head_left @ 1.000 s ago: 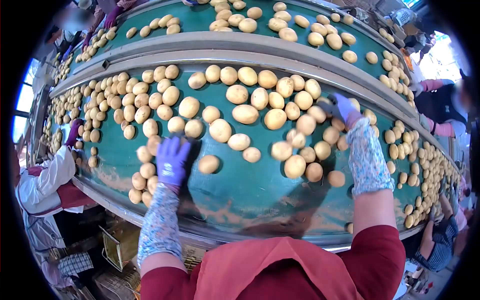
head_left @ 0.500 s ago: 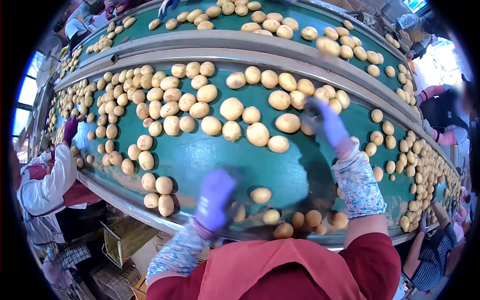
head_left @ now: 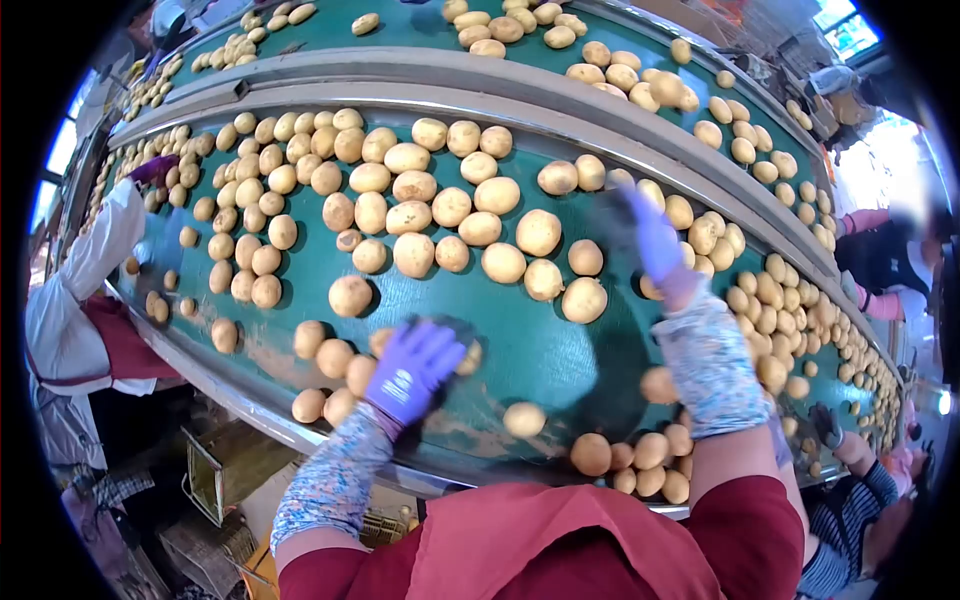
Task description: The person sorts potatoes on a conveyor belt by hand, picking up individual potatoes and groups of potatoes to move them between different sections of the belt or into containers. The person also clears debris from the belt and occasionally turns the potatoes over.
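Many potatoes [head_left: 413, 255] lie on a green conveyor belt [head_left: 470, 400]. My left hand [head_left: 415, 370], in a purple glove, is over the near half of the belt, fingers spread, with potatoes beside and partly under its fingertips. Further up the belt on the right, my right hand [head_left: 645, 230] reaches among potatoes near the metal divider; its dark fingers are smeared by motion, so its grip is unclear. A single potato [head_left: 524, 419] sits between my arms. Close to my body, a small group of potatoes [head_left: 650, 450] rests at the near edge.
A metal divider [head_left: 500, 110] separates a second belt [head_left: 390, 32] carrying potatoes. A co-worker's white sleeve [head_left: 100, 240] is at the left. A gloved co-worker's hand [head_left: 826, 425] and striped sleeve are at the lower right. Below the left edge stands a metal-framed crate [head_left: 205, 480].
My left hand has moved left and up, its fingers now visibly spread. My right hand has shifted slightly up. Potatoes on the near belt's left and middle have shifted right.
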A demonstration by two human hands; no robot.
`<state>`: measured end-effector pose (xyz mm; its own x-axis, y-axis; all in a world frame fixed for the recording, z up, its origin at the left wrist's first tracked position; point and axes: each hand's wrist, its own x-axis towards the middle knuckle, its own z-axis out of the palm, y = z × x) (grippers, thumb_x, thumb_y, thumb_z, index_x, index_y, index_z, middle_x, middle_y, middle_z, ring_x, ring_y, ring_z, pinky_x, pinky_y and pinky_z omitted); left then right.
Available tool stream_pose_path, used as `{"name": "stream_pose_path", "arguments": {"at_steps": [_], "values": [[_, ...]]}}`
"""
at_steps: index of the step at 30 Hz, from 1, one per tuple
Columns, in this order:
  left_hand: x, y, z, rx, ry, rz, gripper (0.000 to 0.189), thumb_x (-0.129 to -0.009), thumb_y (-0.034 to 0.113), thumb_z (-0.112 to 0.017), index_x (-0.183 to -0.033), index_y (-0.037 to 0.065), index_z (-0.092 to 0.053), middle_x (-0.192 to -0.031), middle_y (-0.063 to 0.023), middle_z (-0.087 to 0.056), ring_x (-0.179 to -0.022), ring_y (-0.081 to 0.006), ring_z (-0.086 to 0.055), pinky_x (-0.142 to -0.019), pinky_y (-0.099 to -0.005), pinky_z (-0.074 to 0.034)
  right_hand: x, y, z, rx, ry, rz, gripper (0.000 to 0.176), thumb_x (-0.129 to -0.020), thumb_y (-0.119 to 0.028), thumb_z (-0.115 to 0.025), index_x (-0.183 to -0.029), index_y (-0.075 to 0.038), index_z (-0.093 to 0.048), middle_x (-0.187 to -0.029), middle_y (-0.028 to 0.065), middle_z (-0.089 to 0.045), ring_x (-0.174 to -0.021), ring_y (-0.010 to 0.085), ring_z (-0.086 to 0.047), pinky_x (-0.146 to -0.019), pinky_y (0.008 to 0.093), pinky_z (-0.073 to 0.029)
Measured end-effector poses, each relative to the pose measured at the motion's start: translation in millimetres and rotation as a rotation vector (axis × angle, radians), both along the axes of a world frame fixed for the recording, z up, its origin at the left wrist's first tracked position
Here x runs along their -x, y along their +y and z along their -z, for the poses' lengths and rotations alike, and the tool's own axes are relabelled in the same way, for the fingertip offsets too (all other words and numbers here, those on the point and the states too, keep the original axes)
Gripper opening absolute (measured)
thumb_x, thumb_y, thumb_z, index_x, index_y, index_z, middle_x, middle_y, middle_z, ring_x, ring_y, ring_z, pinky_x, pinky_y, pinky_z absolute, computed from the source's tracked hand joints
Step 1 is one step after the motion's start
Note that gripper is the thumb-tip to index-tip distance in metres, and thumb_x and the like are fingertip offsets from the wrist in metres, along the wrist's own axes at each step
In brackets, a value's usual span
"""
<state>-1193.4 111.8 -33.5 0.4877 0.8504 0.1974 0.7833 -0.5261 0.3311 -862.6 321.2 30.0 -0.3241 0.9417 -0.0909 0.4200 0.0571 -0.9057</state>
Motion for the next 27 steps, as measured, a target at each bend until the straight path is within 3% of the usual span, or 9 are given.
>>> {"name": "stream_pose_path", "arguments": {"at_steps": [3, 7, 9, 11, 14, 15, 17, 23, 27], "values": [[58.5, 51.4, -23.2, 0.139, 0.063, -0.259, 0.042, -0.080, 0.011, -0.063, -0.121, 0.016, -0.060, -0.125, -0.0103, -0.059, -0.116, -0.0344, -0.054, -0.100, -0.0503, -0.042, 93.0, -34.4, 16.4, -0.363, -0.792, -0.214, 0.053, -0.085, -0.030, -0.070, -0.135, -0.019, -0.054, -0.124, 0.0189, -0.056, -0.096, 0.0346, -0.068, -0.083, 0.0466, -0.053], [172.5, 72.4, -20.0, -0.186, 0.295, -0.547, 0.046, -0.083, 0.021, -0.069, -0.126, 0.008, -0.059, -0.124, -0.0145, -0.059, -0.117, -0.0382, -0.053, -0.105, -0.0468, -0.040, 109.4, -27.7, 34.8, -0.112, -0.403, -0.577, 0.054, -0.079, -0.030, -0.074, -0.130, -0.019, -0.058, -0.126, 0.0212, -0.056, -0.107, 0.0421, -0.063, -0.092, 0.0513, -0.052], [205.2, 73.1, -19.5, -0.397, 0.331, -0.702, 0.055, -0.087, 0.022, -0.070, -0.136, 0.003, -0.054, -0.136, -0.0184, -0.056, -0.125, -0.0415, -0.050, -0.109, -0.0480, -0.039, 100.0, -22.1, 28.9, -0.235, -0.299, -0.371, 0.049, -0.085, -0.033, -0.071, -0.128, -0.013, -0.059, -0.121, 0.0124, -0.063, -0.113, 0.0312, -0.062, -0.089, 0.0445, -0.053], [195.5, 65.4, -37.0, -0.358, 0.194, -0.770, 0.060, -0.090, 0.023, -0.069, -0.143, 0.003, -0.048, -0.143, -0.0219, -0.051, -0.131, -0.0431, -0.047, -0.112, -0.0490, -0.037, 103.6, 5.7, -40.8, 0.354, -0.014, 0.144, 0.051, -0.086, -0.049, -0.068, -0.122, -0.014, -0.061, -0.104, 0.0088, -0.065, -0.093, 0.0210, -0.063, -0.076, 0.0358, -0.052], [138.1, 40.9, -44.8, 0.121, -0.736, -0.910, 0.055, -0.092, 0.013, -0.061, -0.144, 0.003, -0.048, -0.140, -0.0188, -0.053, -0.128, -0.0343, -0.050, -0.107, -0.0418, -0.041, 95.7, 55.4, -22.6, -0.054, -0.140, 0.233, 0.050, -0.089, -0.039, -0.068, -0.129, -0.011, -0.059, -0.118, 0.0143, -0.064, -0.102, 0.0293, -0.066, -0.084, 0.0409, -0.055], [132.7, 45.7, -52.0, -0.144, -0.231, -0.530, 0.053, -0.091, 0.012, -0.061, -0.142, 0.003, -0.050, -0.134, -0.0202, -0.055, -0.124, -0.0365, -0.052, -0.105, -0.0437, -0.042, 83.3, 66.6, 7.0, -0.083, -0.631, 0.017, 0.054, -0.088, -0.047, -0.066, -0.128, -0.011, -0.060, -0.119, 0.0165, -0.065, -0.109, 0.0323, -0.064, -0.091, 0.0429, -0.053], [88.4, 38.4, -71.0, -0.005, -0.325, -0.317, 0.051, -0.086, 0.012, -0.066, -0.135, 0.002, -0.053, -0.126, -0.0204, -0.057, -0.114, -0.0405, -0.054, -0.098, -0.0483, -0.043, 85.0, 55.8, 51.8, -0.268, -0.598, -0.034, 0.057, -0.086, -0.039, -0.070, -0.137, -0.016, -0.056, -0.140, 0.0215, -0.052, -0.125, 0.0397, -0.054, -0.107, 0.0481, -0.044], [18.3, -18.4, -27.5, 0.147, -0.203, 0.582, 0.050, -0.081, 0.021, -0.065, -0.130, 0.015, -0.058, -0.135, -0.0079, -0.056, -0.121, -0.0325, -0.054, -0.102, -0.0483, -0.042, 94.5, 13.0, 49.4, -0.196, -0.647, -0.145, 0.059, -0.085, -0.053, -0.066, -0.131, -0.018, -0.059, -0.120, 0.0203, -0.063, -0.108, 0.0404, -0.064, -0.093, 0.0484, -0.052], [38.7, -15.2, -22.4, 0.129, -0.043, 0.609, 0.049, -0.079, 0.019, -0.063, -0.128, 0.015, -0.060, -0.136, -0.0043, -0.056, -0.124, -0.0303, -0.053, -0.104, -0.0468, -0.042, 106.6, -50.9, 37.4, -0.212, -0.532, -0.175, 0.051, -0.088, -0.045, -0.066, -0.129, -0.016, -0.059, -0.125, 0.0166, -0.062, -0.114, 0.0361, -0.062, -0.096, 0.0467, -0.051]]}}
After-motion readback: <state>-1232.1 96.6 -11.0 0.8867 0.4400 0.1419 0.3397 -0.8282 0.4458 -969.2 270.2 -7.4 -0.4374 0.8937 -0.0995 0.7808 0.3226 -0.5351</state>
